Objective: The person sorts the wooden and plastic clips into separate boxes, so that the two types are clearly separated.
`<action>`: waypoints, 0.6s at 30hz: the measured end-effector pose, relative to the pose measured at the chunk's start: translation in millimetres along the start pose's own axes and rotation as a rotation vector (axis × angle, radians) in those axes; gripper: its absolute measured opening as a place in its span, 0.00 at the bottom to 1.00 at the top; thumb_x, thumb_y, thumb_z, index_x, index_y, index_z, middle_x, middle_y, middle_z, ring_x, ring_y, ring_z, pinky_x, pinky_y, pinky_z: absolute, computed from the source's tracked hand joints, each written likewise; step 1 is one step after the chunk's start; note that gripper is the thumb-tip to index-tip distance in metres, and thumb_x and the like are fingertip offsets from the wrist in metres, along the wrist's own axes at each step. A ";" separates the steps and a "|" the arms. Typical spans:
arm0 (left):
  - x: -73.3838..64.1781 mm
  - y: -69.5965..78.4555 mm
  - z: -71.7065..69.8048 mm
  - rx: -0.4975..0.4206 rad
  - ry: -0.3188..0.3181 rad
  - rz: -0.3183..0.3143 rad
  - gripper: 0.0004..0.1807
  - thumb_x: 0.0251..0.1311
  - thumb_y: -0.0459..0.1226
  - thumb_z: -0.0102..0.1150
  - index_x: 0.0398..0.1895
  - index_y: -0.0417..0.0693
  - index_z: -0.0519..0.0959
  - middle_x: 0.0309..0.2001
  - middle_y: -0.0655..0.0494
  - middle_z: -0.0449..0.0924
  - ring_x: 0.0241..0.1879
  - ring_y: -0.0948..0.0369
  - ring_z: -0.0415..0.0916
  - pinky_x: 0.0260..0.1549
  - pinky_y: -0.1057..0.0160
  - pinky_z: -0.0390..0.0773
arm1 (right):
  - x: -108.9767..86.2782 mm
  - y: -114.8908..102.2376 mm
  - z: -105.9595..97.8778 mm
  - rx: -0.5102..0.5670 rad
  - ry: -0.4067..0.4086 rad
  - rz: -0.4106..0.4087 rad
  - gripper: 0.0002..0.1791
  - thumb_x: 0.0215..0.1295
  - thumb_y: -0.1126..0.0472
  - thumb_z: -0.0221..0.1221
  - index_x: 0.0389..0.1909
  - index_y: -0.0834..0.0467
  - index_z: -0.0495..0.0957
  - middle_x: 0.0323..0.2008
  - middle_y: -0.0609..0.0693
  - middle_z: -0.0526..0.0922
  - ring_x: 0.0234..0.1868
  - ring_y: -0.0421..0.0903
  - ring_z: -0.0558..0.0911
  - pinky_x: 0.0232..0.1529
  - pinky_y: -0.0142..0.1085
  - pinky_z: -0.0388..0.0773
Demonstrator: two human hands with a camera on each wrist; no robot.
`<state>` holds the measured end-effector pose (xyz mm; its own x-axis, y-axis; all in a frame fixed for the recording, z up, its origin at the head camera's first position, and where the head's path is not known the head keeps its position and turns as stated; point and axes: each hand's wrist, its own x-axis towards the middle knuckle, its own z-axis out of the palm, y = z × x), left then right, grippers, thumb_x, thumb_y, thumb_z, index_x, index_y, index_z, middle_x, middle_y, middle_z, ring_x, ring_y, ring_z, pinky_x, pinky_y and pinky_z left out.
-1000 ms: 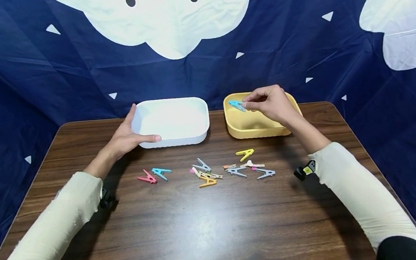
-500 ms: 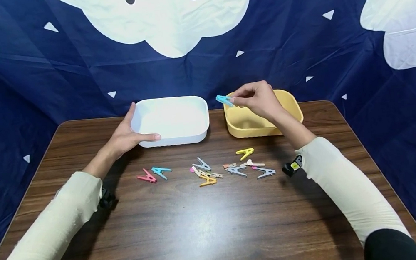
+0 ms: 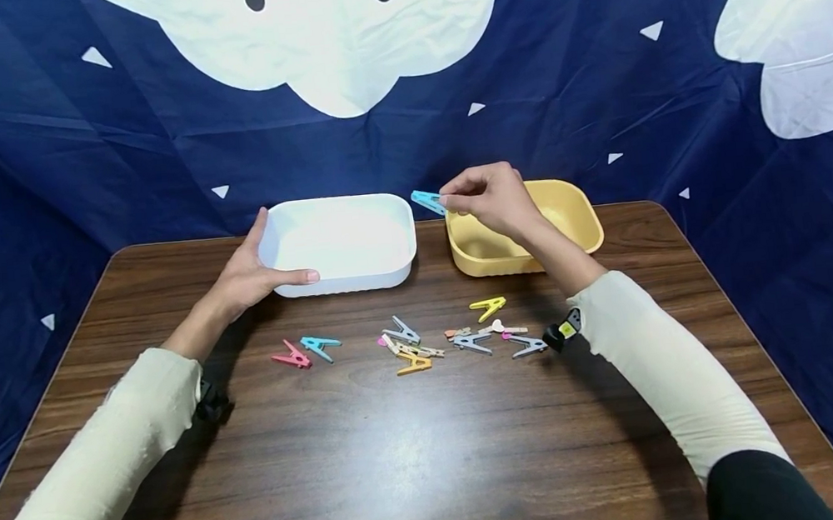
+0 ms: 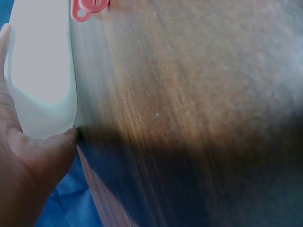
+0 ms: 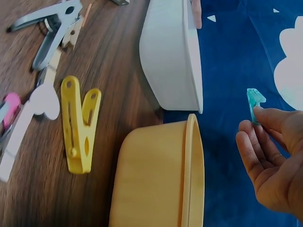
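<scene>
Light-blue peg point(image 3: 427, 201) was held pinched between the thumb and fingertips of the right hand point(image 3: 493, 198), raised over the gap between the white bin point(image 3: 347, 284) and the yellow bin point(image 3: 496, 266), near the white bin's far right corner. In the right wrist view it was seen apart from both bins, against the blue curtain point(image 3: 150, 152). Nearest below the hand was placed the yellow bin, whose left part was hidden by hand and wrist. The left end of the white bin was touched by the left hand point(image 3: 245, 276), spread with straight fingers, the thumb laid along the near side. On the wooden table point(image 3: 331, 469), in front of the bins, other pegs were scattered: a red peg point(image 3: 293, 356) was set just beside a second blue peg point(image 3: 320, 346) at the left; a grey peg point(image 3: 403, 330), an orange peg point(image 3: 415, 364) and some wooden pegs point(image 3: 425, 350) were bunched in the middle. Farther right, a yellow peg point(image 3: 488, 308) was set slightly apart from a peg with a white heart point(image 3: 498, 327) and two more grey ones. The rightmost was partly covered by the black wrist camera point(image 3: 554, 337).
</scene>
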<state>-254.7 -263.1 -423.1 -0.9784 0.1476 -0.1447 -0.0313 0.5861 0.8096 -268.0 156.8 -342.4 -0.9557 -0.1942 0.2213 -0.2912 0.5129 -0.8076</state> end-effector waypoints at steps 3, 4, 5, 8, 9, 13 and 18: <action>0.3 -0.7 0.0 -0.002 -0.001 -0.002 0.85 0.56 0.52 0.90 0.92 0.73 0.22 0.94 0.59 0.24 0.94 0.49 0.26 0.92 0.35 0.40 | 1.7 -2.2 5.2 0.007 0.003 0.005 0.06 0.72 0.61 0.77 0.45 0.58 0.97 0.36 0.52 0.96 0.33 0.39 0.88 0.37 0.28 0.83; 0.5 -0.7 0.2 -0.003 -0.001 -0.002 0.85 0.56 0.52 0.90 0.92 0.73 0.22 0.94 0.58 0.23 0.94 0.49 0.26 0.92 0.34 0.40 | 2.3 -2.6 7.0 0.008 0.002 0.007 0.06 0.72 0.61 0.77 0.45 0.58 0.97 0.36 0.52 0.96 0.33 0.39 0.87 0.37 0.28 0.83; 0.3 -0.5 0.3 -0.001 -0.001 -0.002 0.85 0.56 0.52 0.90 0.92 0.72 0.22 0.94 0.58 0.23 0.94 0.48 0.26 0.92 0.34 0.40 | 2.8 -3.0 8.7 0.008 0.000 0.010 0.06 0.72 0.61 0.77 0.45 0.58 0.97 0.37 0.52 0.96 0.33 0.38 0.87 0.37 0.28 0.83; -0.3 -0.3 0.3 0.001 0.001 -0.001 0.85 0.56 0.52 0.90 0.92 0.71 0.22 0.94 0.59 0.23 0.94 0.49 0.26 0.92 0.35 0.40 | 5.2 -4.4 14.6 0.008 -0.011 0.019 0.05 0.72 0.61 0.77 0.45 0.57 0.97 0.38 0.52 0.96 0.34 0.37 0.87 0.38 0.28 0.83; -0.5 -0.4 0.3 0.001 0.002 -0.001 0.85 0.56 0.52 0.90 0.93 0.71 0.22 0.94 0.59 0.24 0.94 0.49 0.26 0.92 0.35 0.40 | 6.1 -5.0 16.7 0.010 -0.015 0.019 0.05 0.72 0.61 0.77 0.45 0.57 0.97 0.39 0.52 0.96 0.34 0.38 0.86 0.38 0.28 0.83; -0.5 -0.3 0.6 -0.001 0.004 0.002 0.85 0.56 0.52 0.90 0.93 0.71 0.22 0.94 0.59 0.24 0.94 0.49 0.26 0.92 0.35 0.40 | 11.0 -7.1 24.7 0.024 -0.025 0.009 0.05 0.73 0.62 0.76 0.44 0.57 0.97 0.39 0.53 0.96 0.36 0.44 0.88 0.37 0.28 0.83; -0.2 -0.5 0.1 -0.002 0.000 0.003 0.85 0.56 0.53 0.90 0.92 0.73 0.22 0.94 0.60 0.24 0.94 0.50 0.26 0.92 0.35 0.41 | 15.2 -12.0 35.2 0.044 -0.044 0.010 0.04 0.73 0.63 0.76 0.44 0.58 0.96 0.39 0.53 0.96 0.38 0.56 0.91 0.34 0.29 0.84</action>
<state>-254.5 -263.3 -423.6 -0.9786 0.1493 -0.1417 -0.0284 0.5842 0.8111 -277.5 118.3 -348.6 -0.9553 -0.2265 0.1898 -0.2788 0.4776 -0.8332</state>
